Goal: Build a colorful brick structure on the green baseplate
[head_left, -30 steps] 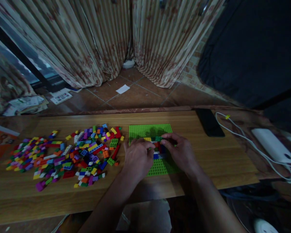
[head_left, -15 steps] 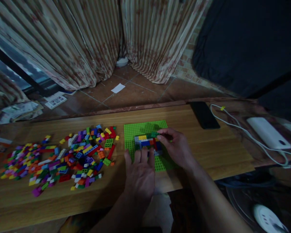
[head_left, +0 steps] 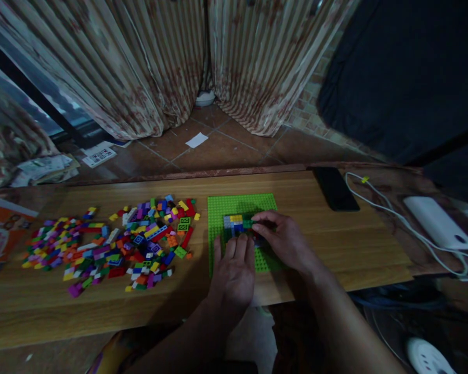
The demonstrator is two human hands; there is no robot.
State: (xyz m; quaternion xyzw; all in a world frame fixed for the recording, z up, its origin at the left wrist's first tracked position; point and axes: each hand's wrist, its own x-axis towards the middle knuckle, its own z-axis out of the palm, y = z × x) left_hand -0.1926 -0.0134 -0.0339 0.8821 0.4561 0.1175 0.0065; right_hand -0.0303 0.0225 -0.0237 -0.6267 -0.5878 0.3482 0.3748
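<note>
1. The left hand lies flat, fingers spread and released, on the near edge of the square bright-green studded baseplate, which rests on the light wooden bench. It grasps nothing; it only presses the plate down.
2. The right hand pinches with thumb and fingertips at the small stack of coloured plastic bricks in the middle of the baseplate; which brick it grasps I cannot tell.
3. To do this step well, I think the left hand should hold the plate firmly so it does not slide, and the right should press straight down, studs aligned.
4. The loose pile of mixed coloured bricks lies to the left, apart from the plate.
5. Compared with a second ago, the left hand has left the stack and moved back to the plate's edge; the right stays at the stack.
</note>
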